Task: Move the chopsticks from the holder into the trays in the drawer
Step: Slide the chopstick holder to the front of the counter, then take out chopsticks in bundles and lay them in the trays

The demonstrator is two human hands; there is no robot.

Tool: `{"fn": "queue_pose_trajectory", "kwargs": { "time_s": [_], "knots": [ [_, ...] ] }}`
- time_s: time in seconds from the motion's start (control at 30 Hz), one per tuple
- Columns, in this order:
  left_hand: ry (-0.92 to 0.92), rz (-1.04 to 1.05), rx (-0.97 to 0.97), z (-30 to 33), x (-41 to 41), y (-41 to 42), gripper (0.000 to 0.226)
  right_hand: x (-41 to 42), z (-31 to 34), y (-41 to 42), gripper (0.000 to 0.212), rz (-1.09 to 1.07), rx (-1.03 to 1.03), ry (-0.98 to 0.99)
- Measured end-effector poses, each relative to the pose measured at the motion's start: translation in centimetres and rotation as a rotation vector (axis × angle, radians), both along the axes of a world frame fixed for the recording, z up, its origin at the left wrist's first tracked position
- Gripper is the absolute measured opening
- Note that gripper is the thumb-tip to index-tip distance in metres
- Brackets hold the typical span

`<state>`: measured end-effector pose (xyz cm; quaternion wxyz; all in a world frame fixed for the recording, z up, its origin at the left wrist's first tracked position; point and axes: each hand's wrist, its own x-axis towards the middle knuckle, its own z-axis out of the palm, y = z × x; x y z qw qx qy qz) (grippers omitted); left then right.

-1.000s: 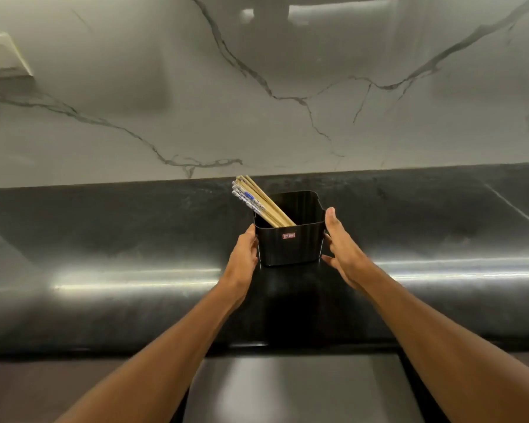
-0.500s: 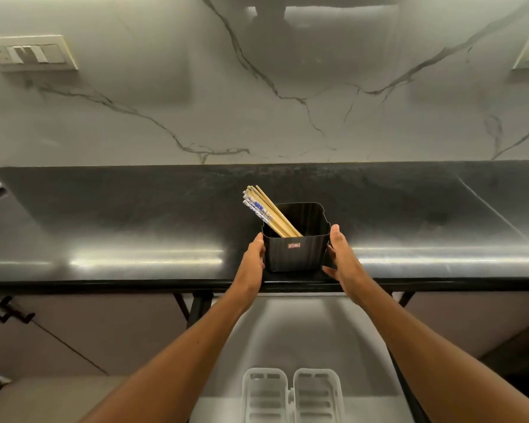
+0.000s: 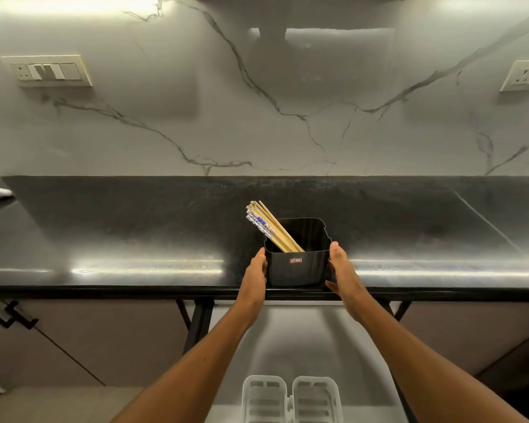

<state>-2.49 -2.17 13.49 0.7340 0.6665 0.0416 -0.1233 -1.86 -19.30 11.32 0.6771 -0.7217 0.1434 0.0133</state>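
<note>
The black holder (image 3: 297, 267) stands at the front edge of the dark counter (image 3: 135, 239); the chopsticks (image 3: 268, 225) are inside it, leaning out over its back-left corner. The left hand (image 3: 255, 277) lies flat against the holder's left wall, fingers pressed together; the right hand (image 3: 342, 274) is at its right wall, fingers together and thumb up, though real contact there I cannot tell. Below the holder, two white trays (image 3: 290, 398) lie side by side in the open drawer (image 3: 303, 337).
</note>
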Motion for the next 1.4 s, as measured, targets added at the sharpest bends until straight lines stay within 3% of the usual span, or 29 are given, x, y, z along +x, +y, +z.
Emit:
{"fn": "queue_pose_trajectory", "kwargs": {
  "time_s": [0.37,0.47,0.53,0.6,0.73,0.87,1.0,1.13,1.4],
  "knots": [
    [0.029,0.058,0.001,-0.7,0.7,-0.3,0.046,0.0,-0.3,0.3,0.058,-0.019,-0.051,-0.040],
    [0.011,0.072,0.007,-0.6,0.8,-0.4,0.028,0.1,-0.4,0.0,0.059,-0.019,-0.068,-0.033],
    [0.023,0.106,0.013,-0.5,0.8,-0.5,0.028,0.3,-0.5,-0.1,0.064,-0.030,-0.088,-0.039],
    [0.030,0.139,0.036,-0.7,1.0,-0.2,0.030,0.7,-0.2,0.0,0.063,-0.131,-0.188,-0.068],
    [0.028,0.194,0.047,-0.8,1.8,0.7,0.051,2.2,2.1,0.3,0.043,-0.298,-0.490,-0.244],
    [0.016,0.202,0.066,-0.6,2.3,2.0,0.050,5.2,4.4,1.6,0.021,-0.062,-0.772,-0.318],
    [-0.003,0.207,0.105,-0.6,2.5,3.1,0.049,7.8,5.5,4.0,0.020,0.205,-0.875,-0.209],
    [-0.021,0.222,0.131,-0.8,2.6,4.2,0.032,8.9,4.9,6.2,0.030,0.236,-0.938,-0.241],
    [0.014,0.255,0.126,-1.6,3.3,5.4,0.043,9.5,3.5,8.3,0.043,0.186,-1.100,-0.234]
  ]
}}
